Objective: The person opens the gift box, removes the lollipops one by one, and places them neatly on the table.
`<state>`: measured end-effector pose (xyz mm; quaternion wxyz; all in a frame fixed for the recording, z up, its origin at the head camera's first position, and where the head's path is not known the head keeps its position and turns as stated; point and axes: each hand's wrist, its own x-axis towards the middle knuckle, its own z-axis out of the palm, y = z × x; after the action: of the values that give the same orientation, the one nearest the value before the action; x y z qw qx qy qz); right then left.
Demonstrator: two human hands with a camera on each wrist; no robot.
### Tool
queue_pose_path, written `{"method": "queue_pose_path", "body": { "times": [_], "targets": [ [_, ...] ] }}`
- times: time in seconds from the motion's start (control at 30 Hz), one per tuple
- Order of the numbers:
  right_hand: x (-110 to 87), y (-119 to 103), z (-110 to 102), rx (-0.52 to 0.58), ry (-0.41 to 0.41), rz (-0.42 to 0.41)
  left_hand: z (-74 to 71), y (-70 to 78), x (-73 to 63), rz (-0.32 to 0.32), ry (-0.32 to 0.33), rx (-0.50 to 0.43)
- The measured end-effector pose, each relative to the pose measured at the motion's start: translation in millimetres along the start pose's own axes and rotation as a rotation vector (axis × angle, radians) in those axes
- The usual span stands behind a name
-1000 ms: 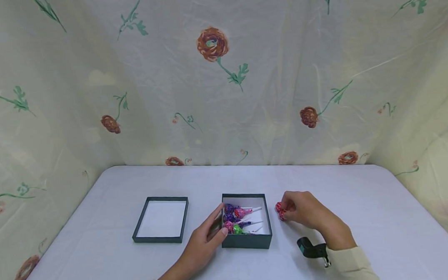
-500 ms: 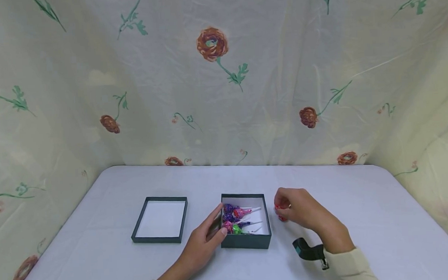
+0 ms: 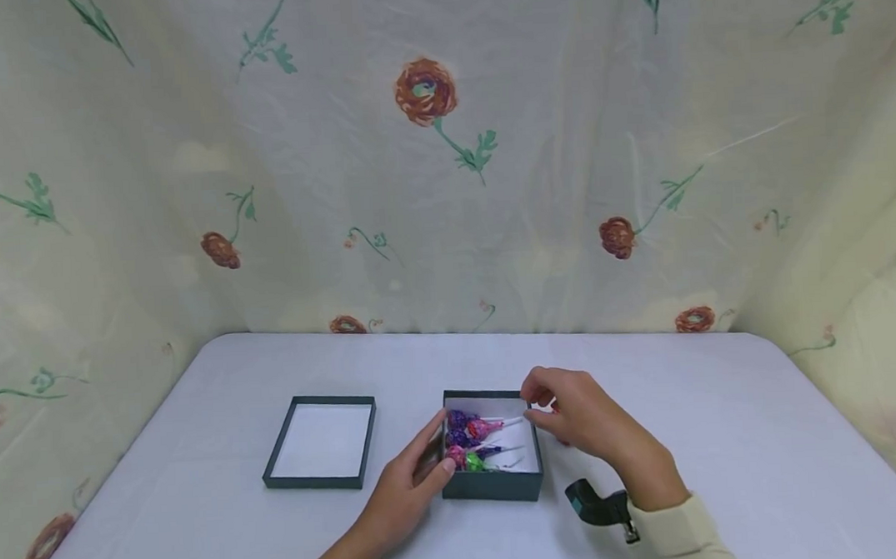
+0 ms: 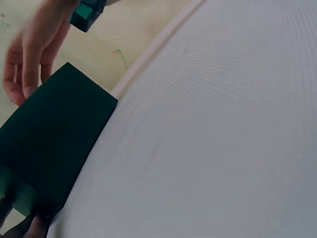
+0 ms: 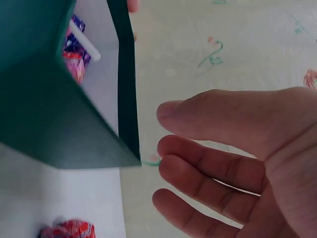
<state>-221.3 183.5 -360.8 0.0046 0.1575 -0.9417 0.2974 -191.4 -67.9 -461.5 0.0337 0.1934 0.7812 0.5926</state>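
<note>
1. Dark green box (image 3: 490, 486) sits on the white table (image 3: 204, 532), between the two hands.
2. Left hand (image 3: 401, 494) at the box's left side: fingers extended along the wall, thumb near the front corner, touching rather than wrapped round it.
3. Right hand (image 3: 569, 408) raised at the box's right rim. Fingers loosely bent, thumb a little apart from them; right wrist view shows nothing between the tips.
4. Lollipops (image 3: 484, 428) lie inside the box, heads toward the left wall, white sticks pointing right. Wrappers purple, pink, one green.
5. Red-wrapped sweets (image 5: 77, 229) rest on the table just beside the box, right side; from the head view mostly hidden by the right hand.
6. Shallow lid (image 3: 323, 439), dark rim, white inside, lies flat left of the box, apart from it.
7. Black device (image 3: 593, 507) at the right wrist. Flowered curtain (image 3: 506, 243) behind.
</note>
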Motion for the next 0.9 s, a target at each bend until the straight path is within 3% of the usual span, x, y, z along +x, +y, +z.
{"method": "queue_pose_path", "body": {
  "times": [0.17,0.67,0.9],
  "targets": [
    [5.2,-3,6,-0.004,0.000,-0.083,0.7,-4.2,1.9,0.003,-0.002,0.004],
    [20.3,-12,40,0.044,-0.069,-0.206,-0.8,-4.6,2.6,-0.024,-0.029,-0.010],
    [24.5,-11,54,-0.066,-0.073,-0.204,-0.6,-3.1,2.5,-0.022,-0.024,-0.002]
  ]
}}
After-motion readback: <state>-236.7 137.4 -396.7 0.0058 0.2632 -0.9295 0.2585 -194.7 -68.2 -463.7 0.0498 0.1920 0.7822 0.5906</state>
